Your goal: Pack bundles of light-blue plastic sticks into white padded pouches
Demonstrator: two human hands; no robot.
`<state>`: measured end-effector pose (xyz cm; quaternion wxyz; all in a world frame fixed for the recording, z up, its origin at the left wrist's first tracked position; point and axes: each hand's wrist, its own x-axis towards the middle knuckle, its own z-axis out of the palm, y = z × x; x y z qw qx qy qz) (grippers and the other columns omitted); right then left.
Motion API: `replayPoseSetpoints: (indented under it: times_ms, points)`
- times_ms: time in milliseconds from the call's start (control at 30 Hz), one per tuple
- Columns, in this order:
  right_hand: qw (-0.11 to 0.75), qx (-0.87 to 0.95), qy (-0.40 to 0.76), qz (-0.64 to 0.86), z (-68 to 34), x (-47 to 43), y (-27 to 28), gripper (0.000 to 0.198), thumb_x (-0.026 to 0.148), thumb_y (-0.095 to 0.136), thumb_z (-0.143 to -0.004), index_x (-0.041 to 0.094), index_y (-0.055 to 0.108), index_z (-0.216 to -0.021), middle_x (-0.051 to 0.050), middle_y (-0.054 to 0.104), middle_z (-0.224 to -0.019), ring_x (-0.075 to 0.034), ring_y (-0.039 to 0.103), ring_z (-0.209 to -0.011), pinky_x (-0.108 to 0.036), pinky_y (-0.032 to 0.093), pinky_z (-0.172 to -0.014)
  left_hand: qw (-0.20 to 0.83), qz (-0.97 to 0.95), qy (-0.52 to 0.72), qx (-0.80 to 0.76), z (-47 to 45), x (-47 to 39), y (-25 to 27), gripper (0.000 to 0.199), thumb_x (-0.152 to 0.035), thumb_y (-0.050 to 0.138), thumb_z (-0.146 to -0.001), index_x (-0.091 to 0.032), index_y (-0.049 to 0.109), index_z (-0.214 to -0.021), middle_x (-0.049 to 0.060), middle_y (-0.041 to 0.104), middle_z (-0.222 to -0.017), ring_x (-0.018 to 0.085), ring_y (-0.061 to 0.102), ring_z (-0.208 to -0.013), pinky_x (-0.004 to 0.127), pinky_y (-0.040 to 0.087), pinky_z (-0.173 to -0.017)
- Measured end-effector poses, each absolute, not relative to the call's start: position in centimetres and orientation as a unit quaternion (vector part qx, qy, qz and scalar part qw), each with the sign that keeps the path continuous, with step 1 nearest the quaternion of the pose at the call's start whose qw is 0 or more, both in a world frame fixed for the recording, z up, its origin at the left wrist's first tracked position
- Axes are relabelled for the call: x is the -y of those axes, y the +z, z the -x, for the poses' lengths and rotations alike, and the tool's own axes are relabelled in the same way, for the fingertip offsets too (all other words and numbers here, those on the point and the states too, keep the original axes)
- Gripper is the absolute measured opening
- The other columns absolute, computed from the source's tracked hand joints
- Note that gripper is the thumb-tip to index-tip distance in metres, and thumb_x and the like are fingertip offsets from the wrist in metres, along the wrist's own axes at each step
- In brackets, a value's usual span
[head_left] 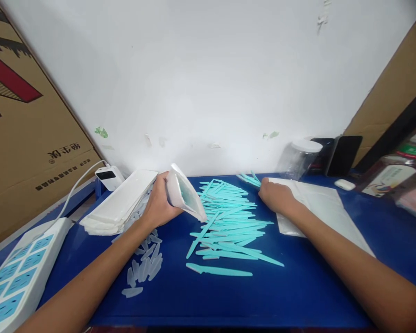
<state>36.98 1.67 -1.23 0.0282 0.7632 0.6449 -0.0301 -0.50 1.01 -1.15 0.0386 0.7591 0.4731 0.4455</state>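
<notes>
My left hand (161, 201) is wrapped round a white pouch (185, 196), tilted with its open mouth facing right; teal shows inside it. My right hand (277, 198) grips a few teal eyebrow razors (248, 179), whose ends stick out to the left of the fingers. Between the hands lies a spread pile of teal eyebrow razors (232, 226), with a single razor (222, 271) apart at the near side. Small translucent blade caps (147, 268) are scattered below my left hand. Under my right wrist rests a flat white bag (322, 203).
A stack of white pouches (119, 203) lies at the left on the blue table (201, 305). Farther left are a power strip (24, 273) and a white charger (109, 178). A clear jar (298, 159), a phone (344, 155) and a bottle (391, 171) stand back right.
</notes>
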Motion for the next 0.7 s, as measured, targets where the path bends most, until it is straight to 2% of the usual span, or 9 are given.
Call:
replayPoseSetpoints:
  times_ms: [67,200,267,333,367,400,467,567,700]
  points:
    - [0.016,-0.654,-0.040,-0.755,-37.2,-1.7,-1.3,0.036,0.040,0.066,-0.104,0.016,0.065,-0.132,-0.010,0.070,-0.123,-0.023,0.071,-0.103,-0.045,0.061,-0.091,0.029,-0.785,0.430,-0.445,0.2,-0.5,-0.9,0.091,-0.029,0.089,-0.064,-0.028,0.041,-0.141,0.010,0.063,-0.130,0.032,0.066,-0.115,0.047,0.054,-0.100]
    - [-0.033,-0.694,-0.094,-0.713,-37.9,-1.2,-0.5,0.023,0.029,0.049,-0.109,0.010,0.057,-0.120,-0.009,0.068,-0.087,-0.023,0.064,-0.078,-0.041,0.053,-0.078,0.005,-0.801,0.452,-0.391,-0.7,0.9,-0.1,0.087,-0.021,0.086,-0.066,-0.026,0.042,-0.142,0.012,0.060,-0.137,0.034,0.061,-0.126,0.049,0.048,-0.111]
    - [-0.073,-0.719,-0.123,-0.680,-38.1,-0.1,0.6,0.017,0.028,0.040,-0.111,0.015,0.050,-0.111,-0.007,0.062,-0.081,-0.022,0.057,-0.072,-0.037,0.048,-0.073,-0.008,-0.810,0.457,-0.367,-1.2,1.5,0.4,0.083,-0.020,0.083,-0.069,-0.026,0.043,-0.141,0.012,0.062,-0.135,0.033,0.062,-0.124,0.048,0.049,-0.109]
    - [-0.122,-0.742,-0.174,-0.636,-38.3,1.3,2.1,0.025,0.037,0.029,-0.114,0.022,0.044,-0.101,-0.003,0.056,-0.083,-0.018,0.051,-0.071,-0.031,0.045,-0.068,-0.019,-0.819,0.448,-0.357,-1.6,1.8,0.8,0.079,-0.022,0.081,-0.072,-0.027,0.044,-0.141,0.011,0.064,-0.131,0.033,0.064,-0.121,0.049,0.049,-0.107]
    - [-0.153,-0.753,-0.218,-0.602,-38.4,2.1,2.8,0.034,0.043,0.021,-0.115,0.024,0.040,-0.094,0.000,0.049,-0.080,-0.016,0.045,-0.066,-0.028,0.043,-0.063,-0.024,-0.822,0.442,-0.359,-1.8,1.9,1.0,0.076,-0.023,0.079,-0.074,-0.027,0.045,-0.141,0.010,0.065,-0.130,0.033,0.064,-0.120,0.049,0.049,-0.106]
    - [-0.204,-0.752,-0.348,-0.521,-38.5,3.0,3.6,0.039,0.049,0.021,-0.114,0.025,0.038,-0.089,0.002,0.041,-0.076,-0.014,0.037,-0.061,-0.026,0.038,-0.057,-0.029,-0.824,0.434,-0.363,-1.9,1.9,1.2,0.073,-0.023,0.078,-0.076,-0.027,0.046,-0.141,0.011,0.065,-0.131,0.034,0.063,-0.120,0.050,0.049,-0.106]
    - [-0.252,-0.713,-0.521,-0.396,-38.5,4.6,4.8,0.042,0.056,0.031,-0.113,0.024,0.039,-0.086,0.004,0.034,-0.076,-0.012,0.026,-0.058,-0.025,0.029,-0.052,-0.035,-0.827,0.414,-0.379,-2.1,1.7,1.3,0.072,-0.025,0.076,-0.078,-0.026,0.046,-0.143,0.012,0.064,-0.134,0.035,0.061,-0.122,0.050,0.047,-0.107]
    - [-0.233,-0.685,-0.600,-0.341,-37.9,6.8,6.0,0.035,0.053,0.043,-0.112,0.023,0.048,-0.094,0.004,0.035,-0.079,-0.012,0.026,-0.061,-0.025,0.026,-0.053,-0.032,-0.818,0.393,-0.419,-2.3,1.2,1.1,0.078,-0.029,0.077,-0.076,-0.024,0.044,-0.147,0.013,0.061,-0.136,0.037,0.059,-0.124,0.051,0.046,-0.107]
    - [-0.180,-0.701,-0.597,-0.347,-36.6,8.7,7.1,0.036,0.054,0.045,-0.112,0.022,0.058,-0.101,0.002,0.042,-0.080,-0.012,0.033,-0.065,-0.024,0.032,-0.056,-0.034,-0.797,0.392,-0.459,-2.5,0.7,0.5,0.077,-0.031,0.078,-0.074,-0.022,0.047,-0.144,0.013,0.062,-0.132,0.037,0.058,-0.123,0.051,0.044,-0.107]
